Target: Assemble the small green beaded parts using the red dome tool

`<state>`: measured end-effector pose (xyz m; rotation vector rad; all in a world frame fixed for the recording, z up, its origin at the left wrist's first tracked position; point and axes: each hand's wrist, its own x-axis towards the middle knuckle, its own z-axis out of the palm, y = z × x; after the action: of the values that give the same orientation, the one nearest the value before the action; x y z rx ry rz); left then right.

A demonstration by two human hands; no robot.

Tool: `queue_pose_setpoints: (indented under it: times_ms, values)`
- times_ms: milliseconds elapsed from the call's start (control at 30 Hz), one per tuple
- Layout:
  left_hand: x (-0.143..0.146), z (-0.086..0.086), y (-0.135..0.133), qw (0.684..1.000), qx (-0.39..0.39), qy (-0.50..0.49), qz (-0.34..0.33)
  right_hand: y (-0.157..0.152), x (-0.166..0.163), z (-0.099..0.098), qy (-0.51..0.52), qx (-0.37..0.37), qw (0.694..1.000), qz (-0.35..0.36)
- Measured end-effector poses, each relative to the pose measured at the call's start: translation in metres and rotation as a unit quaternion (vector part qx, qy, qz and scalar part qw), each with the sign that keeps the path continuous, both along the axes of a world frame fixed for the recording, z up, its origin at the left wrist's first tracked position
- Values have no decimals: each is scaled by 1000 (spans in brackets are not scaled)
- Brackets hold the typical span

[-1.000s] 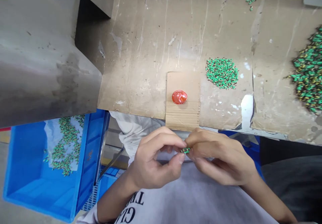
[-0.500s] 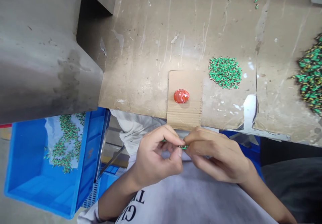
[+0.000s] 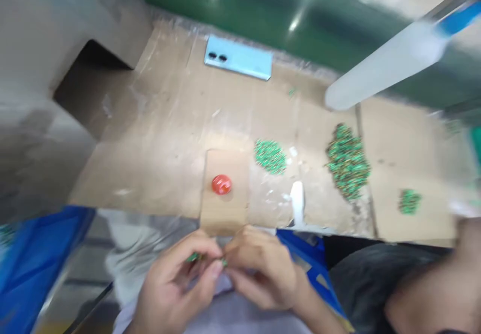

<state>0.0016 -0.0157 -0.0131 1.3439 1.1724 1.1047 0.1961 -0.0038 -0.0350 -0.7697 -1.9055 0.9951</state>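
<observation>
Two hands joined on a small green part (image 3: pixel 224 262) below the bench edge.

The part lies where the fingertips of the left hand (image 3: pixel 173 284) and right hand (image 3: pixel 263 274) meet. Its long axis seems to run roughly left to right between them, though motion blur hides which end points where. The thumb and fingers of both hands are curled in and pinched on the part, with no fingers spread. Beyond the fingertips, on the cardboard-covered bench (image 3: pixel 158 174), sit a red blob (image 3: pixel 221 184) and, to its right, a green pile (image 3: pixel 269 155).
</observation>
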Motion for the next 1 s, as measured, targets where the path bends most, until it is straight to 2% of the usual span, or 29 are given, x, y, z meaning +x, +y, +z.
queue_pose_setpoints:
  times_ms: [100, 200, 367, 533, 633, 700, 833, 1000]
  values:
    - [2, -11, 6, 998, 58, 6, -6, 8, -1, -10, -5, 76, 997, -27]
    - [6, -11, 11, 998, 48, 16, 25, 16, 1, -5, -2, 107, 994, -33]
    - [12, 8, 10, 999, 14, 1, 45, 13, 5, 15, -2, 27, 999, -17]
    - [7, 7, 2, 995, -41, -91, 31, 2, 6, 17, 38, -67, 997, -25]
    - [0, 6, -2, 991, -16, -134, 9, -2, 2, 21, 89, -101, 991, -23]
    - [-3, 6, -1, 991, 17, -129, 6, -1, -2, 24, 106, -107, 989, -15]
    - [-7, 7, 5, 991, 80, -108, -12, 3, -7, 27, 123, -83, 989, 9]
    - [-8, 6, 6, 990, 110, -87, -13, 3, -3, 22, 125, -73, 989, 41]
